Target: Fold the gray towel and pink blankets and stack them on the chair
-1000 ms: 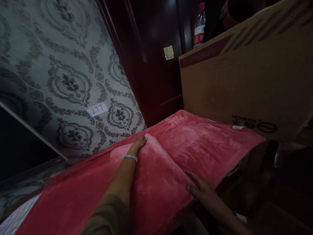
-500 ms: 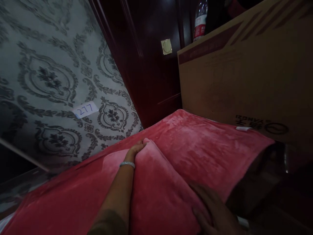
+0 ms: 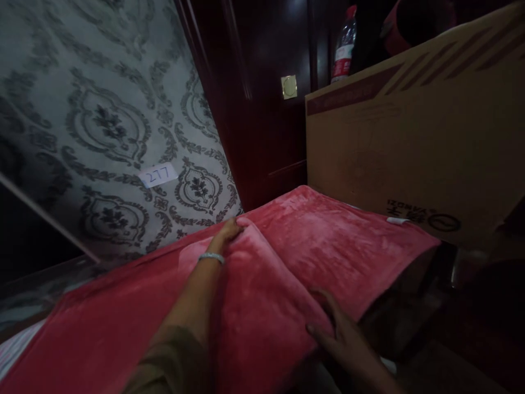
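Note:
A pinkish-red plush blanket (image 3: 328, 241) lies spread before me, with a flap of it folded over along a slanting edge. At the far end of that fold, near the wall, my left hand (image 3: 228, 232) is closed on the cloth; some of its fingers are hidden. A pale bangle (image 3: 211, 256) circles my left wrist. My right hand (image 3: 342, 331) grips the near end of the same fold, its thumb over the flap and its fingers along the edge. A small white tag (image 3: 397, 220) sticks out at the blanket's far right border.
A large cardboard box (image 3: 369, 148) stands behind the blanket, with a red-capped plastic bottle (image 3: 343, 46) at its upper edge. Patterned wallpaper (image 3: 109, 128) bears a label reading 277 (image 3: 159, 175). Beside it is a dark red wooden panel (image 3: 262, 131) carrying a gold plate (image 3: 289, 87).
The view has shifted, so wall and box appear moved. The fold's near end and my right hand sit further left in the picture. Both hands keep hold of the blanket.

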Demonstrator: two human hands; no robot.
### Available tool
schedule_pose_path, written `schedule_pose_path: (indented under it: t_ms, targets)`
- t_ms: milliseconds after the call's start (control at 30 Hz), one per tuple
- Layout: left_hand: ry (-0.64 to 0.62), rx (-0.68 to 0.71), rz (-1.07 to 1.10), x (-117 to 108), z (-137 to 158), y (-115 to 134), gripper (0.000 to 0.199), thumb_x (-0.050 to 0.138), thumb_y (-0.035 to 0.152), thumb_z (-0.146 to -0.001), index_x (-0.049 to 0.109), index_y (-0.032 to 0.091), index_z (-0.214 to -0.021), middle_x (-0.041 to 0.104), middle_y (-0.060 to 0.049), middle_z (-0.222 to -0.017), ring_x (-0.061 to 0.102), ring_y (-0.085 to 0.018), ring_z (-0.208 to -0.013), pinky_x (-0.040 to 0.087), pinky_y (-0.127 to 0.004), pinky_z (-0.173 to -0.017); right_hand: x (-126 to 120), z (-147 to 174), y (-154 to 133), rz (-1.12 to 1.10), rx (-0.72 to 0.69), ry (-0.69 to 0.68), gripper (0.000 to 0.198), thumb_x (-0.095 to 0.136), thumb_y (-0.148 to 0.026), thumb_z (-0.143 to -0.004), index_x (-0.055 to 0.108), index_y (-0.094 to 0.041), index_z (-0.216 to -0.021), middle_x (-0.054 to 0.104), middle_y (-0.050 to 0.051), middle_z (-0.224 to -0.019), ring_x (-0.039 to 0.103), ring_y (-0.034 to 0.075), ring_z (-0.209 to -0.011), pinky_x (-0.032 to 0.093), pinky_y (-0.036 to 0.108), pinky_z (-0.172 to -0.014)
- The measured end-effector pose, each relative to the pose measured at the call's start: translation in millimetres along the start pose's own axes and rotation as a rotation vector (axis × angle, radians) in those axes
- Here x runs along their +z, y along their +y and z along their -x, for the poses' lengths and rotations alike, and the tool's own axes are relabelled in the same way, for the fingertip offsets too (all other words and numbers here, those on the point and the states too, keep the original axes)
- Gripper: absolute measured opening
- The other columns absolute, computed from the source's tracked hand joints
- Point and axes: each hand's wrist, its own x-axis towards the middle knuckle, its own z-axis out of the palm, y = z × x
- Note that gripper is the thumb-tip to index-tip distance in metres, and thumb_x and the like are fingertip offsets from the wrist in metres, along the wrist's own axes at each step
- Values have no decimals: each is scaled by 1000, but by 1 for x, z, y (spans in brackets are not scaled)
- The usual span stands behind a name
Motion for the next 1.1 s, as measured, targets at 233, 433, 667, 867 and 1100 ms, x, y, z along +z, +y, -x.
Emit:
schedule_pose_path:
  t_ms: [233, 433, 667, 867, 1100]
  targets:
    - [301, 143, 128, -135, 78, 52, 36, 76, 36, -67, 62, 17, -94, 64, -3, -91, 55, -17, -82, 49, -32, -81, -25, -23, -46, -82, -274, 30, 59, 65, -43, -77, 59, -25, -133, 66, 10, -132, 60, 32, -126, 50, 49, -106]
    - [436, 253, 256, -234, 205, 74, 59, 87, 52, -53, 70, 16, -97, 70, -5, -90, 61, -20, -81, 53, -32, -77, -78, -62, -145, 39, -599, 126, 59, 62, -30, -79, 55, -25, -138, 63, 10, -136, 61, 30, -124, 53, 47, -101]
    - [459, 54, 344, -237, 270, 36, 71, 87, 61, -46, 72, 14, -97, 70, -5, -78, 63, -19, -70, 53, -30, -64, -38, -141, -193, 114, -680, 26, 56, 54, -18, -72, 62, -17, -128, 69, 11, -122, 67, 27, -106, 56, 46, -94]
    - [823, 258, 65, -260, 295, 27, 46, 77, 53, -63, 67, 19, -93, 66, -1, -83, 60, -17, -79, 53, -28, -74, -29, -145, -245, 278, -1031, 259, 64, 46, -10, -74, 55, -18, -137, 63, 11, -129, 58, 26, -121, 44, 49, -110]
    - [686, 268, -378, -168, 375, -82, 30, 57, 30, -70, 62, 25, -99, 67, -5, -109, 61, -26, -109, 50, -42, -101, -12, -55, -120, 542, -1064, 173, 38, 45, -13, -85, 68, -20, -114, 68, 13, -109, 61, 27, -106, 50, 46, -98]
